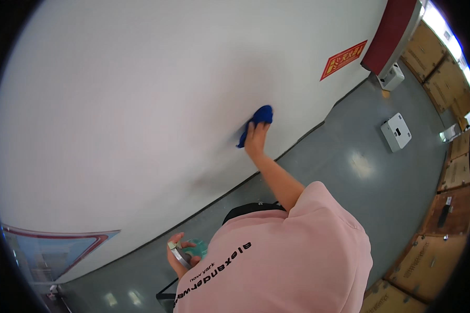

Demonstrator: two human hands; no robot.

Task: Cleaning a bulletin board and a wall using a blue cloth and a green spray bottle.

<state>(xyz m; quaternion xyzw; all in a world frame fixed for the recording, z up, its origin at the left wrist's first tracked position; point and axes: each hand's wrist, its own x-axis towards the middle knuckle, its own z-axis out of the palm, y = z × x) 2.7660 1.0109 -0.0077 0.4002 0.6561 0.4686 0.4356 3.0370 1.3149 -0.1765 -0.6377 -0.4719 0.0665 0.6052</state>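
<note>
My right hand [256, 138] is pressed against the white wall [125, 104] with a dark blue cloth [265, 113] under its fingers. The cloth is bunched, and part of it sticks out past the fingertips and below the hand. Low down, close to my body, my left hand [174, 255] is closed around a translucent teal bottle [199, 247] with a grey and white part on it, apparently a spray bottle. My pink shirt hides some of that bottle.
A red sign [343, 59] is on the wall near a dark red column [391, 36]. White box-shaped units [397, 132] stand on the grey floor [329, 172]. Wooden crates [428, 266] line the right side. A blue panel with a red border [62, 250] is at lower left.
</note>
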